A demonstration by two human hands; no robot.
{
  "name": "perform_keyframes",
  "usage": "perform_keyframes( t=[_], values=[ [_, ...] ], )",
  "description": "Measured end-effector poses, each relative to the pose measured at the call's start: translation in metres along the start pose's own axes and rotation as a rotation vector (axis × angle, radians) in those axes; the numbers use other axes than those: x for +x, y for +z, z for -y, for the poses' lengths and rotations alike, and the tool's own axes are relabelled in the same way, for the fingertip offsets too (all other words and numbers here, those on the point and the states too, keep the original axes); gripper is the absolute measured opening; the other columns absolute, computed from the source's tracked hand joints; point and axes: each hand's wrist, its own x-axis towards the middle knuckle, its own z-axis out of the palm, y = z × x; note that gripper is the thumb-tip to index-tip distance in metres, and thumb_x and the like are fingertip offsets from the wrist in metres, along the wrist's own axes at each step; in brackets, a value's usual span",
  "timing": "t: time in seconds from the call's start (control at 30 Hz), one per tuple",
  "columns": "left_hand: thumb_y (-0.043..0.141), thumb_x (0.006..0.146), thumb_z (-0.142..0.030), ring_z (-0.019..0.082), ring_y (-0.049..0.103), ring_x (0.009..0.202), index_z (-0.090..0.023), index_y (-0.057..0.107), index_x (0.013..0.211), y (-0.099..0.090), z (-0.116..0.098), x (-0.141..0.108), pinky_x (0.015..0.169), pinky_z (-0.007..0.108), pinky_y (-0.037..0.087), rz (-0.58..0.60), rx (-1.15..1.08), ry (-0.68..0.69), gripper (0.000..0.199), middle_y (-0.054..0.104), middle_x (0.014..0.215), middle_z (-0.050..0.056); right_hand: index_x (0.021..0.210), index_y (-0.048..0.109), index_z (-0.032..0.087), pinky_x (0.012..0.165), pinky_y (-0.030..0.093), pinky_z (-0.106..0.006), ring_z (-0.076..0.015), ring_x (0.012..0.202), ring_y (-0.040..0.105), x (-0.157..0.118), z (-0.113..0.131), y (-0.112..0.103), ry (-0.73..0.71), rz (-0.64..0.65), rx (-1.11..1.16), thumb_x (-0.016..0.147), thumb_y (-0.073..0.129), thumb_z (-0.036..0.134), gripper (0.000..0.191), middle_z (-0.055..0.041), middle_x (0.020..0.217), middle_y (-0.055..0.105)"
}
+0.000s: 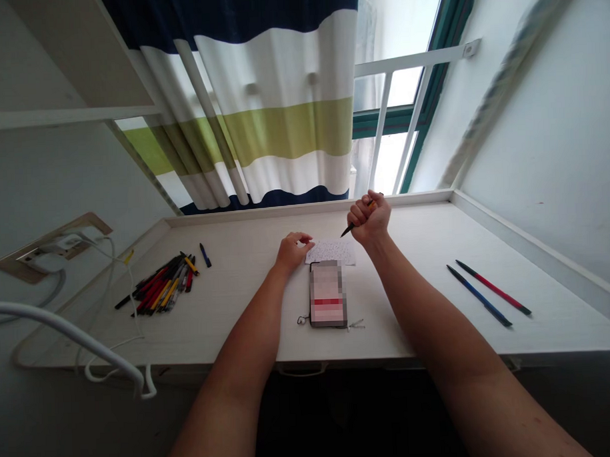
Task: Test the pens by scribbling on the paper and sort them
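Gripping a dark pen (348,230) in a closed fist, a person's right hand (369,218) hovers at the upper right of a sheet of paper (342,251) covered in small marks, the pen's tip angled down toward the sheet's top edge. The left hand (292,253) rests at the sheet's left edge, its fingers curled loosely, with a gap between thumb and forefinger (whether the thumb presses on the paper, one cannot tell). Just below the sheet lies a phone-like device (328,294), its face blurred into blocks. Well to the left of the sheet sits a heap of pens (161,287) in black, red and yellow, with a lone blue pen (205,255) nearer the paper. Well to its right, a red pen (493,287) and a long blue pen (479,296) lie side by side, slanting.
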Motion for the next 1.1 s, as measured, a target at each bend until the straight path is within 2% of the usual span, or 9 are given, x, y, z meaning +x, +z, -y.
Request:
perform_keyframes(
  t=[0.07, 0.17, 0.3, 0.37, 0.47, 0.63, 0.7, 0.83, 1.1],
  values=[
    [0.076, 0.085, -0.023, 0.021, 0.069, 0.098, -0.023, 0.079, 0.103, 0.000, -0.001, 0.000, 0.097, 0.038, 0.053, 0.029, 0.012, -0.016, 0.018, 0.078, 0.102, 0.005, 0.065, 0.048, 0.026, 0.046, 0.039, -0.028, -0.0115, 0.043, 0.041, 0.000, 0.000, 0.001, 0.016, 0.004, -0.009, 0.094, 0.060, 0.054, 0.042, 0.0076, 0.045, 0.032],
    [0.075, 0.087, -0.028, 0.023, 0.069, 0.108, -0.024, 0.079, 0.110, -0.001, -0.001, 0.000, 0.103, 0.039, 0.051, 0.106, 0.065, -0.034, 0.024, 0.076, 0.116, 0.007, 0.073, 0.060, 0.024, 0.062, 0.054, -0.035, -0.0166, 0.058, 0.061, -0.006, 0.005, -0.004, 0.076, 0.065, -0.122, 0.094, 0.056, 0.066, 0.048, 0.0012, 0.053, 0.053],
    [0.074, 0.088, -0.033, 0.026, 0.062, 0.123, -0.025, 0.078, 0.114, -0.001, -0.001, 0.002, 0.112, 0.042, 0.045, 0.225, 0.166, 0.025, 0.027, 0.075, 0.124, 0.006, 0.078, 0.064, 0.022, 0.060, 0.059, -0.036, -0.0158, 0.050, 0.059, -0.018, 0.014, -0.030, 0.083, 0.032, -0.305, 0.085, 0.059, 0.081, 0.059, 0.0027, 0.051, 0.051],
    [0.070, 0.090, -0.034, 0.027, 0.059, 0.126, -0.025, 0.078, 0.113, -0.001, -0.002, 0.003, 0.113, 0.044, 0.044, 0.253, 0.207, 0.048, 0.026, 0.075, 0.125, 0.004, 0.076, 0.058, 0.023, 0.062, 0.063, -0.034, -0.0136, 0.050, 0.059, -0.022, 0.015, -0.045, 0.038, -0.038, -0.311, 0.080, 0.074, 0.072, 0.051, 0.0051, 0.054, 0.051],
    [0.068, 0.092, -0.036, 0.028, 0.058, 0.126, -0.024, 0.078, 0.114, -0.001, -0.002, 0.003, 0.111, 0.045, 0.044, 0.271, 0.245, 0.048, 0.027, 0.074, 0.129, 0.004, 0.072, 0.047, 0.024, 0.066, 0.066, -0.032, -0.0105, 0.049, 0.058, -0.025, 0.009, -0.057, 0.039, -0.102, -0.344, 0.075, 0.089, 0.044, 0.047, 0.0088, 0.055, 0.049],
    [0.066, 0.092, -0.037, 0.028, 0.058, 0.126, -0.024, 0.078, 0.113, -0.002, -0.003, 0.002, 0.110, 0.045, 0.045, 0.272, 0.265, 0.050, 0.027, 0.073, 0.129, 0.005, 0.083, 0.059, 0.021, 0.058, 0.065, -0.034, -0.0174, 0.062, 0.070, -0.031, -0.010, -0.057, 0.223, -0.011, -0.544, 0.098, 0.059, 0.045, 0.029, -0.0028, 0.071, 0.067],
    [0.066, 0.092, -0.036, 0.028, 0.058, 0.126, -0.024, 0.079, 0.113, -0.002, -0.004, 0.002, 0.110, 0.044, 0.045, 0.276, 0.266, 0.047, 0.027, 0.073, 0.129, 0.005, 0.080, 0.061, 0.019, 0.050, 0.062, -0.030, -0.0183, 0.061, 0.071, -0.034, -0.018, -0.058, 0.206, 0.025, -0.669, 0.096, 0.062, 0.042, 0.027, -0.0041, 0.069, 0.068],
    [0.067, 0.091, -0.036, 0.028, 0.058, 0.126, -0.024, 0.079, 0.112, -0.003, -0.006, 0.001, 0.110, 0.044, 0.045, 0.280, 0.258, 0.033, 0.027, 0.073, 0.128, 0.005, 0.067, 0.055, 0.021, 0.037, 0.049, -0.022, -0.0167, 0.040, 0.062, -0.036, -0.030, -0.063, 0.096, -0.019, -0.947, 0.088, 0.067, 0.032, 0.027, 0.0023, 0.044, 0.055],
    [0.068, 0.090, -0.037, 0.030, 0.058, 0.126, -0.025, 0.081, 0.109, -0.004, -0.008, -0.001, 0.111, 0.045, 0.046, 0.287, 0.250, 0.018, 0.026, 0.072, 0.128, 0.006, 0.060, 0.059, 0.020, 0.041, 0.046, -0.022, -0.0163, 0.038, 0.061, -0.033, -0.031, -0.062, 0.048, -0.008, -1.177, 0.081, 0.064, 0.020, 0.022, 0.0016, 0.040, 0.056]
  ],
)
